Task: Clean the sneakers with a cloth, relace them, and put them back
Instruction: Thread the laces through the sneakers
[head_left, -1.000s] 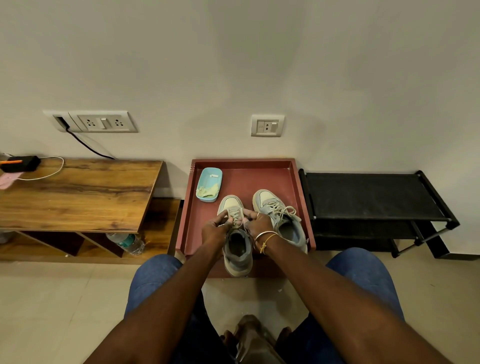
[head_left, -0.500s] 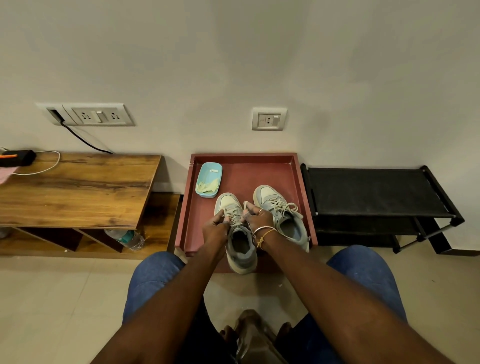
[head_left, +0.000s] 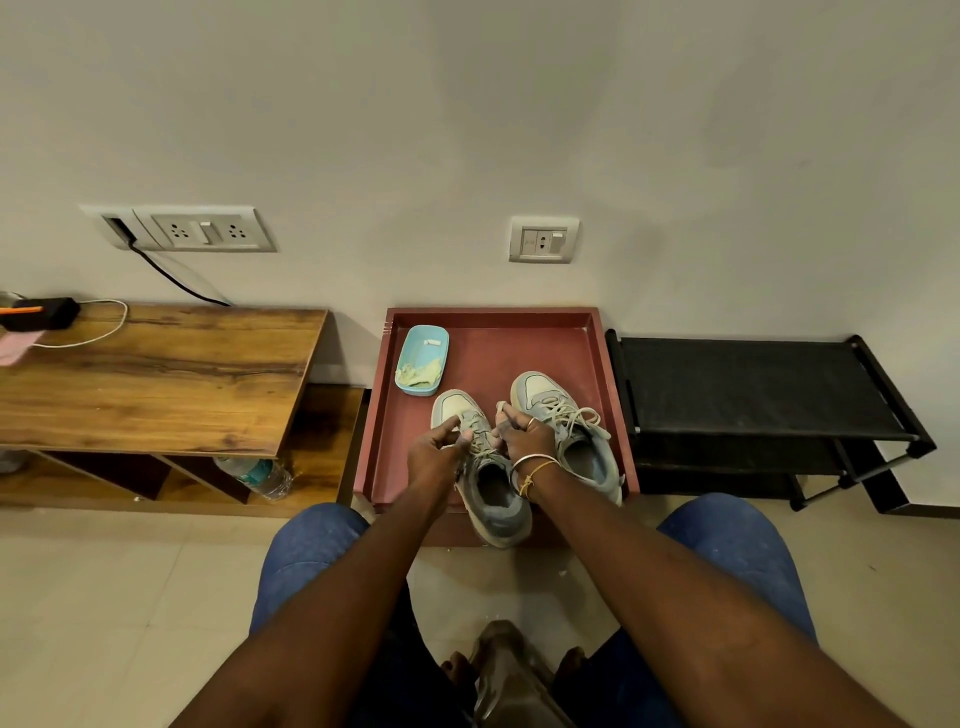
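Sneakers (head_left: 574, 436) sit side by side in a red tray (head_left: 519, 348) at centre frame; left hand (head_left: 434, 454) and right hand (head_left: 524, 439) each pinch a lace (head_left: 500, 409) of the left-side shoe (head_left: 493, 499) in curled fingers; laces seem soft, light, best gripped near their tips.

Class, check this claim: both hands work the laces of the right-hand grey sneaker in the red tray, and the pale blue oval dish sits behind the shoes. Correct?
Not quite. The head view shows the left hand and right hand pinching laces of the left-hand grey sneaker, not the right-hand sneaker. The rest holds.
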